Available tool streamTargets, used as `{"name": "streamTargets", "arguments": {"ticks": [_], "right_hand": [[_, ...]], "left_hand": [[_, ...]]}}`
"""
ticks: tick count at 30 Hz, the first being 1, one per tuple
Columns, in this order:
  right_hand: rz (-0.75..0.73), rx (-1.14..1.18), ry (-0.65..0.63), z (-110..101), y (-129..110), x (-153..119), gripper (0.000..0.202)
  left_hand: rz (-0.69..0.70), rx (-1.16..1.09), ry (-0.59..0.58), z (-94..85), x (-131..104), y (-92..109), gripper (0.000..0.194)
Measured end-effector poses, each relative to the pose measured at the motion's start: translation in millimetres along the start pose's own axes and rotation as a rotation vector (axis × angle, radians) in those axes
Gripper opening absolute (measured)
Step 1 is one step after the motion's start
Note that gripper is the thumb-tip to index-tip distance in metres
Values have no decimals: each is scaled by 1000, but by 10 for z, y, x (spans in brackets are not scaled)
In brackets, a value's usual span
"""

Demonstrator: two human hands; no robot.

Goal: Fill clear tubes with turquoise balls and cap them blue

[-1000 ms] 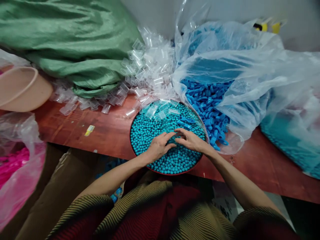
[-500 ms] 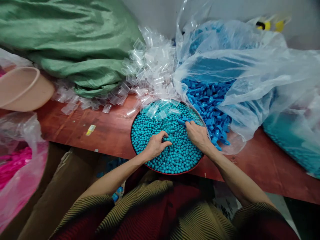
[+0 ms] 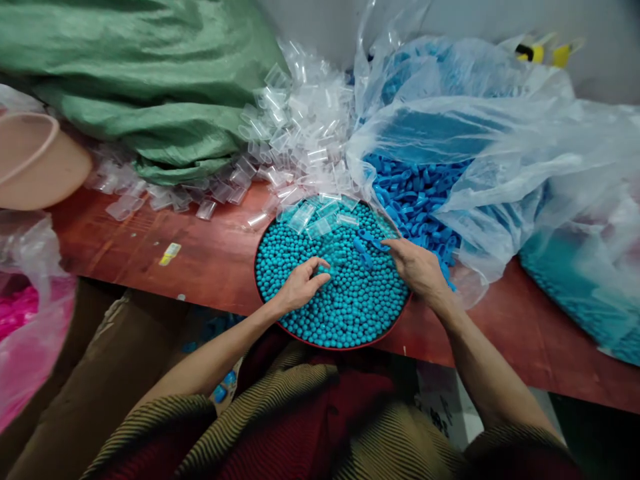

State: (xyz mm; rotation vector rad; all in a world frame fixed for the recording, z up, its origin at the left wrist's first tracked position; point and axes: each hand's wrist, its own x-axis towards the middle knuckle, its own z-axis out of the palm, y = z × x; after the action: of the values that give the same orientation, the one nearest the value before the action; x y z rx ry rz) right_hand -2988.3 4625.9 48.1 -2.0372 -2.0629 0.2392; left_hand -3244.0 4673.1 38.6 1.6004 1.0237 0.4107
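A round red-rimmed tray (image 3: 345, 347) full of teal beads (image 3: 350, 307) sits at the table's front edge. Over its left half is my left hand (image 3: 304, 285), thumb and fingers curved round a clear piece (image 3: 324, 269) that is hard to make out against the beads. At the tray's right side my right hand (image 3: 417, 267) has its fingertips pressed together at the end of a blue plastic part (image 3: 373, 240). Another blue part (image 3: 364, 257) lies on the beads just left of those fingertips. Several clear plastic pieces (image 3: 303, 217) rest on the beads at the back.
Behind the tray are heaped clear pieces (image 3: 310, 127) and a green sack (image 3: 165, 80). Blue parts (image 3: 415, 193) spill from a plastic bag (image 3: 500, 147) at the right. A peach tub (image 3: 45, 167) and a bag of pink parts (image 3: 25, 313) are at the left.
My right hand has shifted right and turned slightly. More blue pieces show on the beads beside it. My left hand has moved a little left, and the dark spot between its fingers is gone.
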Motion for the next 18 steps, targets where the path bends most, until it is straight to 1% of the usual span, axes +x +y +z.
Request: {"name": "streamTargets", "arguments": {"ticks": [1,3,5,6,8,11,12,14,18], "right_hand": [[-44,-62,-1,-23,-20,-19,39],[-147,-168,-85,-31,-70,-28,45],[-216,-232,-179,10,-110,17,45],[-239,-249,-206,40,-121,56,42],[-286,-271,-213,99,-130,145,34],[-350,-295,-143,147,-149,232,27],[-352,-279,-128,152,-162,241,27],[-305,-181,-131,153,-185,238,29],[-128,185,-197,127,-168,233,41]], "left_hand": [[6,3,-2,4,-5,-1,23],[23,6,-6,12,-9,6,24],[37,9,-18,20,-5,16,25],[42,13,-21,23,-1,20,25],[45,18,-21,32,8,20,25],[59,18,-17,50,21,2,25],[66,21,-14,56,25,-6,25],[77,35,-2,67,34,-22,26],[69,26,-4,75,52,-29,27]]}}
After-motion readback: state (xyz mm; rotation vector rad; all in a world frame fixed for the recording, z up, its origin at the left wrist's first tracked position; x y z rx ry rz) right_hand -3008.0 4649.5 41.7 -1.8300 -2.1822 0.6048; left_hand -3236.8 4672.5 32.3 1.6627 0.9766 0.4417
